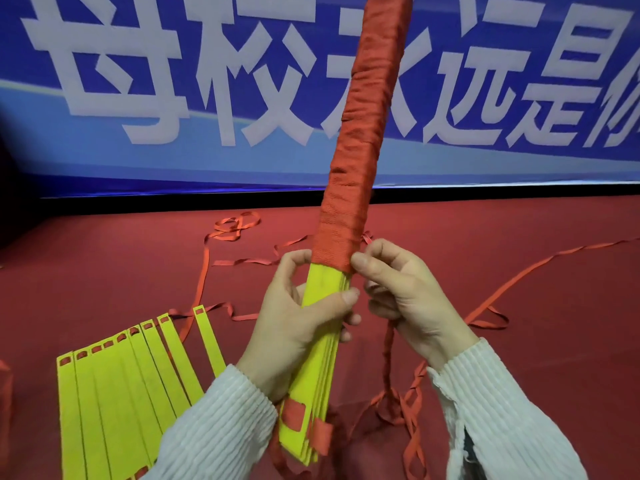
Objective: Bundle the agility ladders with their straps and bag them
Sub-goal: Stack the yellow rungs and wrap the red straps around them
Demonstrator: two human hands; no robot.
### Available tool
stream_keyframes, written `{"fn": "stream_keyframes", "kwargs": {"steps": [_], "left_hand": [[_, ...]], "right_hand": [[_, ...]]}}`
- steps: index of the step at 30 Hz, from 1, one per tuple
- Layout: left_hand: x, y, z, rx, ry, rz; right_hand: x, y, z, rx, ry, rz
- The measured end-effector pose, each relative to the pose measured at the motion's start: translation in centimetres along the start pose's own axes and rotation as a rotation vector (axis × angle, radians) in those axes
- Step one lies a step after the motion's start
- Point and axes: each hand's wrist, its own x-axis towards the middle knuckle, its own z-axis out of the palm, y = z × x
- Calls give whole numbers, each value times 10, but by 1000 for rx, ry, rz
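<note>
A stack of yellow ladder rungs stands nearly upright in front of me, its upper length wound tightly in red strap. My left hand grips the bare yellow part just below the wrapping. My right hand pinches the strap at the lower edge of the wrapping, and the loose strap tail hangs twisted below it. A second ladder lies fanned out on the red floor at the lower left, its yellow rungs threaded on red strap.
Loose red straps snake across the red carpet behind and to the right. A blue banner with large white characters stands along the back. A red object sits at the left edge.
</note>
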Motion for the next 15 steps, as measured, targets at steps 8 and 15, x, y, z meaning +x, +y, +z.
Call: {"fn": "stream_keyframes", "kwargs": {"steps": [8,15], "left_hand": [[-6,-2,0,54,-288,-170],[5,-10,-12,185,8,-50]], "right_hand": [[-7,-1,10,-139,80,-150],[-8,-2,-19,-303,36,-119]]}}
